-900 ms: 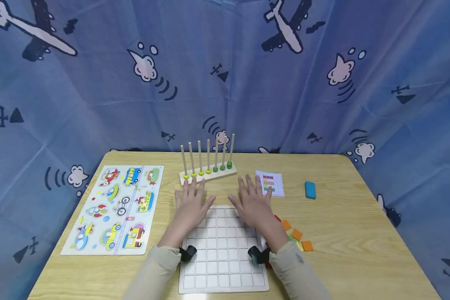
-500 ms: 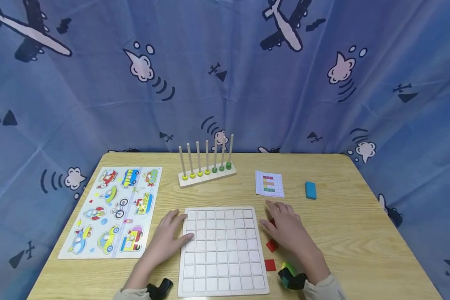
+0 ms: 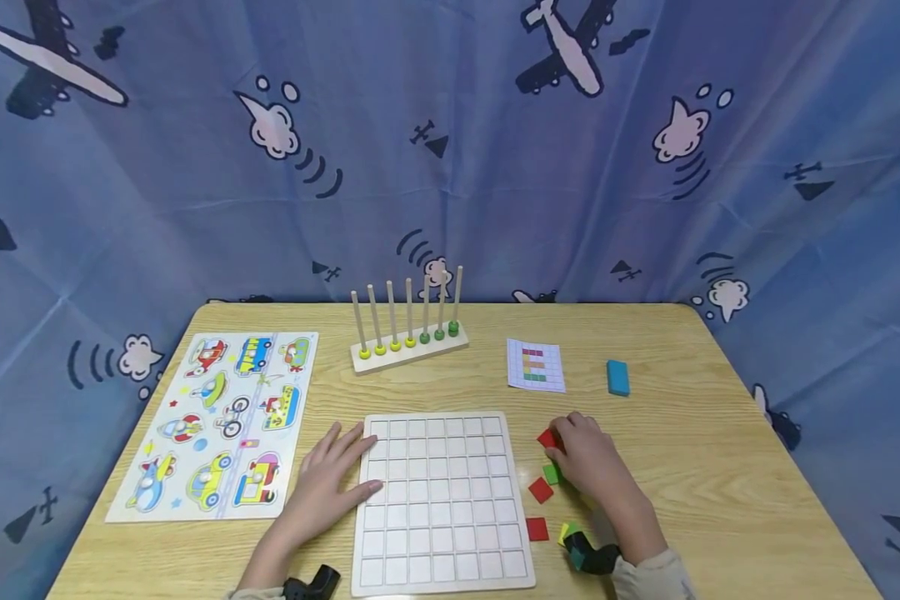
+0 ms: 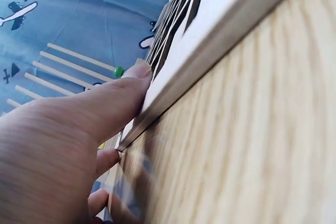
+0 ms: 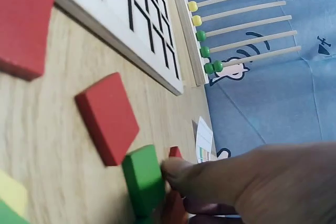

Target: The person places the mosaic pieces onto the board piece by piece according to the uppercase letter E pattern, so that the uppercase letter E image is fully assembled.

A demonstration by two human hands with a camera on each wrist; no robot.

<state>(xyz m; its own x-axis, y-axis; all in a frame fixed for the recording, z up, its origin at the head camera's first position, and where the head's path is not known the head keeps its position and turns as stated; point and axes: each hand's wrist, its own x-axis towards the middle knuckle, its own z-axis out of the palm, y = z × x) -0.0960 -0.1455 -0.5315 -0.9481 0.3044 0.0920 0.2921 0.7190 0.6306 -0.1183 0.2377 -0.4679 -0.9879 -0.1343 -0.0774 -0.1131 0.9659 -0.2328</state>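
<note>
Head view: a red tile [image 3: 547, 438] is apparently pinched between the thumb and fingers of the right hand [image 3: 591, 462], on the surface [image 3: 697, 467] to the right of the white grid board [image 3: 438, 492], whose left edge is touched by the spread fingers of the left hand [image 3: 325, 487]. The green tile [image 3: 551, 474] beside the thumb could be dragged along if the red tile is lifted at a slant, and the tile itself could be dropped if only its rim is caught. The grid board could be skewed by an uneven push from the left hand, and the pieces under the wrist camera [image 3: 591, 557] could be swept aside by a low forearm. Three red tiles are counted, with at least two green and one yellow tile [image 5: 11, 195]; beneath the thumb an orange-red piece [image 5: 173, 211] is too covered to be counted surely. Seven squares are counted along each side of the grid board. Beyond it are found one peg rack [image 3: 412, 351] with seven pegs, four yellow beads and four green beads, one pattern card [image 3: 551, 353], one blue block [image 3: 618, 378] and one picture board [image 3: 182, 496].
</note>
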